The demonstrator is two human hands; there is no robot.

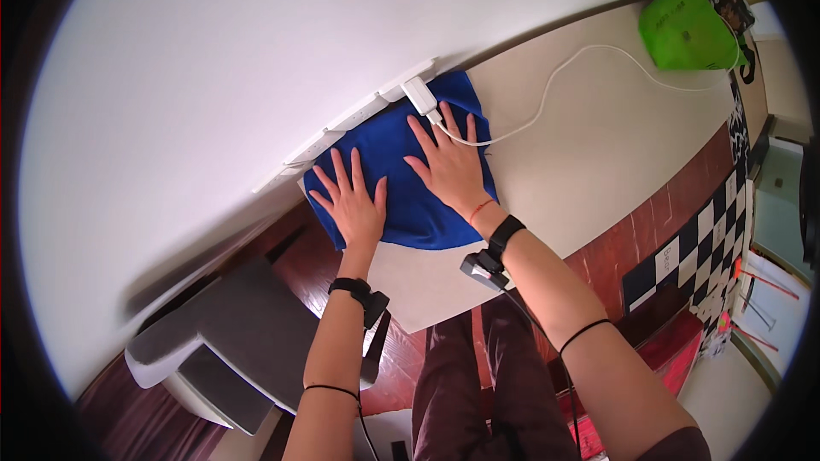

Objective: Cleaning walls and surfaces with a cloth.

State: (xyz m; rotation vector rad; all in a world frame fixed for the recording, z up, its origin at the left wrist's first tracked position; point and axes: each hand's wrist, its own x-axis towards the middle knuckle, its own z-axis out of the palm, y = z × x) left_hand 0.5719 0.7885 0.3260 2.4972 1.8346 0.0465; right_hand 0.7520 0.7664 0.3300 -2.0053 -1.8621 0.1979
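Observation:
A blue cloth (403, 205) lies spread on the end of a pale tabletop (596, 134), up against the wall. Flat on its left part rests my left hand (352, 208), fingers apart. My right hand (453, 169) presses on the right part with fingers spread, holding nothing. A white charger (419, 96) is plugged into the wall sockets (359, 112) just beyond the right fingertips. Its white cable (544, 99) passes over the right fingers and runs across the table. Both wrists wear black straps with small devices.
A green bag (688, 29) stands at the table's far right end. To the lower left is a grey padded chair (243, 326). A checkered mat (698, 237) lies on the reddish floor at the right. Thin black wires (567, 365) hang along both forearms.

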